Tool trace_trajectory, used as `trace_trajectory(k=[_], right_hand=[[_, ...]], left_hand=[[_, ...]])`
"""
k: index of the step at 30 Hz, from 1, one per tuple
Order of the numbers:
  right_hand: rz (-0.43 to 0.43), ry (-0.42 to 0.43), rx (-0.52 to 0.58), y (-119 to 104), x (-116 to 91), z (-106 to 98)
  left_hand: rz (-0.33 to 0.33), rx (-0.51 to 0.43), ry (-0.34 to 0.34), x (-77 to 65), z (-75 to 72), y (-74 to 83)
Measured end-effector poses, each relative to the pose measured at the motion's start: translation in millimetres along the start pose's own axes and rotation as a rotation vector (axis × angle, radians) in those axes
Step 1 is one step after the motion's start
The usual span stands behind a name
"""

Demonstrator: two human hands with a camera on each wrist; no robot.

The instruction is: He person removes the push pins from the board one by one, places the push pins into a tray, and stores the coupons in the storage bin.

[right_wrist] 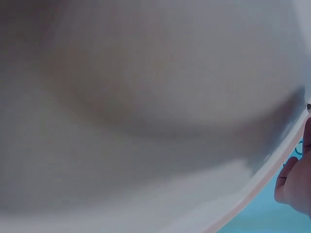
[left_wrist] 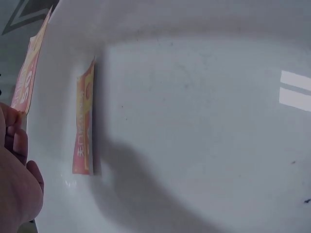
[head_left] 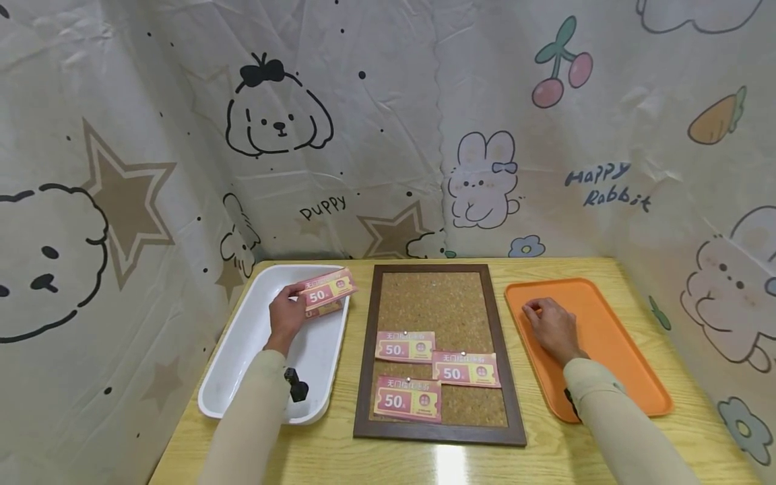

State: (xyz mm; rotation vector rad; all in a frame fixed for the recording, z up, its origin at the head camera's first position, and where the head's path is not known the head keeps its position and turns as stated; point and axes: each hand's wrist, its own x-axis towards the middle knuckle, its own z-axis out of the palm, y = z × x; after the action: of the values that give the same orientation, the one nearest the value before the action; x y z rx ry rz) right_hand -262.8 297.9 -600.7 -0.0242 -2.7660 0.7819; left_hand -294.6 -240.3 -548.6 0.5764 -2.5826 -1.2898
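Note:
My left hand [head_left: 287,315] pinches a pink and yellow coupon [head_left: 328,288] marked 50 by its left end, over the far right part of the white basin [head_left: 242,377]. Below it, a second coupon [left_wrist: 84,126] stands curved against the basin wall. My right hand [head_left: 550,329] is over the orange tray [head_left: 612,350], thumb and fingertips together. In the right wrist view a tiny pushpin [right_wrist: 308,108] shows at those fingertips, partly cut off by the frame edge. Between the hands lies a framed cork board [head_left: 433,296].
Three similar coupons are pinned on the cork board's nearer half: one upper left [head_left: 405,346], one at right [head_left: 465,370], one lower left [head_left: 408,399]. Everything sits on a yellow wood-grain table [head_left: 339,444], with printed cloth [head_left: 388,135] hanging behind and at both sides.

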Motion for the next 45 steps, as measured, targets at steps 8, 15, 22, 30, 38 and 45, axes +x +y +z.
trace_trajectory(k=[8, 15, 22, 30, 38, 45], right_hand=[[0.008, -0.019, -0.015, 3, -2, 1], [0.009, -0.031, -0.022, 4, -2, 1], [0.019, -0.059, -0.032, 3, -3, 0], [0.026, -0.085, -0.044, 4, -2, 0], [0.029, -0.097, -0.056, 5, -2, 0], [0.046, -0.108, -0.047, 4, -2, -1]], left_hand=[[0.025, 0.017, 0.028, 2.2, -5.6, -11.7], [0.005, 0.030, 0.023, 3.5, -9.3, -19.6], [-0.013, 0.045, 0.032, 3.1, -15.0, -28.2], [-0.034, 0.076, 0.003, 3.3, -17.2, -35.7], [-0.082, 0.172, -0.099, 3.0, -17.7, -38.7], [-0.049, 0.192, -0.095, 2.1, -20.9, -41.8]])
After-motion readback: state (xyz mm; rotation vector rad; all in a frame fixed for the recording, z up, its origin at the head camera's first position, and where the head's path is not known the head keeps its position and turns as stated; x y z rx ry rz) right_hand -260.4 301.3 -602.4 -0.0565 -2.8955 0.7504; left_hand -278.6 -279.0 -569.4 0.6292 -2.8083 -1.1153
